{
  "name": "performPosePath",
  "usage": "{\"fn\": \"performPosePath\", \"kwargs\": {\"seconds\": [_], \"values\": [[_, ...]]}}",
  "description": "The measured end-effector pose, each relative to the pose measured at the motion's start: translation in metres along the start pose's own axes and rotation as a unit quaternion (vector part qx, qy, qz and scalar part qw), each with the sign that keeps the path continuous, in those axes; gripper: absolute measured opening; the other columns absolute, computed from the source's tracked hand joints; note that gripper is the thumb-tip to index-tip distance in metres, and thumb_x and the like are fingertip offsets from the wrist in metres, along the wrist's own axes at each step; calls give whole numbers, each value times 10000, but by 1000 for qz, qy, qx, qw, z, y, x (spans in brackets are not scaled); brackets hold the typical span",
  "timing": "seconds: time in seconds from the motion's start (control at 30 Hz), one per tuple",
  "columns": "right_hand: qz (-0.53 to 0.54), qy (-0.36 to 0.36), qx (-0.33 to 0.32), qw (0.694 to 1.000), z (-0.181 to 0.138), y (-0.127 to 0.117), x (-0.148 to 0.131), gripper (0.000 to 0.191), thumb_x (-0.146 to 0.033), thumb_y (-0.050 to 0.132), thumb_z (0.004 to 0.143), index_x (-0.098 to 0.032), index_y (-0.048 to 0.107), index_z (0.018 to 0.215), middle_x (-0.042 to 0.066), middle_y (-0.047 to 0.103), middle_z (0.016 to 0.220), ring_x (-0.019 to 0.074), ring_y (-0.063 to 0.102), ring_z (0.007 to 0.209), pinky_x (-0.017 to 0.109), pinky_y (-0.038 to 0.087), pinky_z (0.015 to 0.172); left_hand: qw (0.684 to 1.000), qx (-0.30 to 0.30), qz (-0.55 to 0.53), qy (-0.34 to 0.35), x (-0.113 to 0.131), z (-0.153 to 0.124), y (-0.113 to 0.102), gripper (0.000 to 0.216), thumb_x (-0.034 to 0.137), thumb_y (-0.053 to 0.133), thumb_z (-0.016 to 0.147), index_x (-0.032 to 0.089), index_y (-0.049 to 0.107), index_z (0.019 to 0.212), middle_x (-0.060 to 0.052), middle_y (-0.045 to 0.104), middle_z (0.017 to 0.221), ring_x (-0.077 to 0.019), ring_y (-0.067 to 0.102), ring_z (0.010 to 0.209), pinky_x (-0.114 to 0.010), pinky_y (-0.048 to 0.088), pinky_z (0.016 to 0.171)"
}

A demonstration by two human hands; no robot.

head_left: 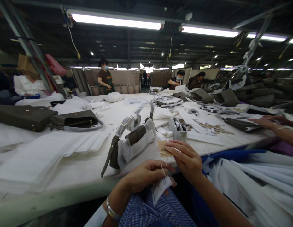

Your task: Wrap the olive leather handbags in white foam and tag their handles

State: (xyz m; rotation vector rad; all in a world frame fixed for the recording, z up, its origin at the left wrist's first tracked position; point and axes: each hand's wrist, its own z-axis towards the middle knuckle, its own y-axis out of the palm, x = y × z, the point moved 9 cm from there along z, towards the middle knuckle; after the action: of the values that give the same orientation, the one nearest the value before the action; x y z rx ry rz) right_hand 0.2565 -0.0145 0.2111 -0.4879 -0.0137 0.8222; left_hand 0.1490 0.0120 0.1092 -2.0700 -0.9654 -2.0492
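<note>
My right hand (187, 159) pinches a tan card tag (162, 148) at the table's front edge. A thin white cord (163, 164) runs down from it past my left hand (148, 175), whose thumb and fingers close on the cord. Below those fingers dangles a white tag (161, 188), its print too small to read. Just beyond my hands, a dark olive handbag (135, 135) stands on the table, partly wrapped in white paper. Clear film covers its raised strap (125, 123) and buckle.
White sheets (54, 154) and olive bags (25, 116) lie on the table at left. Cardboard scraps (222, 129) and more bags are spread at right. A co-worker's hands (269, 122) touch a bag there. White plastic bags (250, 179) fill a blue-lined container below.
</note>
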Motion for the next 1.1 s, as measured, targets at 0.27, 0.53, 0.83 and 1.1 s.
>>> {"fn": "performPosePath", "kwargs": {"seconds": [0.27, 0.53, 0.83, 1.1], "values": [[-56, -50, 52, 996, -9, -16, -14, 604, 3, 627, 821, -372, 624, 1295, 21, 732, 1145, 221, 695, 1000, 378, 604, 836, 915, 275, 229, 187, 48, -11, -51, 283, 429, 658, 871, 185, 780, 948, -85, 752, 999, -253, 670, 989, -375, 502, 920], [168, 265, -51, 948, -33, 33, 34, 370, -275, 564, 946, -309, 566, 1314, 61, 595, 1335, 242, 643, 1098, 415, 565, 942, 614, 396, 607, 313, 118, -60, -34, 183, 321, 593, 926, 267, 766, 944, -71, 628, 1270, -248, 579, 1140, -404, 486, 954], [212, 311, -94, 922, -30, 88, 11, 528, -380, 756, 776, -265, 512, 1230, 81, 590, 1265, 283, 568, 1185, 471, 490, 1020, 700, 329, 592, 228, 136, -44, -40, 183, 326, 582, 933, 237, 729, 871, 9, 732, 868, -153, 663, 823, -252, 465, 773], [362, 377, -94, 848, -37, 112, 26, 353, -338, 686, 863, -272, 486, 1146, 16, 708, 964, 213, 697, 892, 362, 553, 823, 835, 301, 408, 214, 140, -38, -51, 311, 399, 552, 937, 189, 658, 733, 2, 664, 724, -151, 616, 730, -254, 456, 724]]}}
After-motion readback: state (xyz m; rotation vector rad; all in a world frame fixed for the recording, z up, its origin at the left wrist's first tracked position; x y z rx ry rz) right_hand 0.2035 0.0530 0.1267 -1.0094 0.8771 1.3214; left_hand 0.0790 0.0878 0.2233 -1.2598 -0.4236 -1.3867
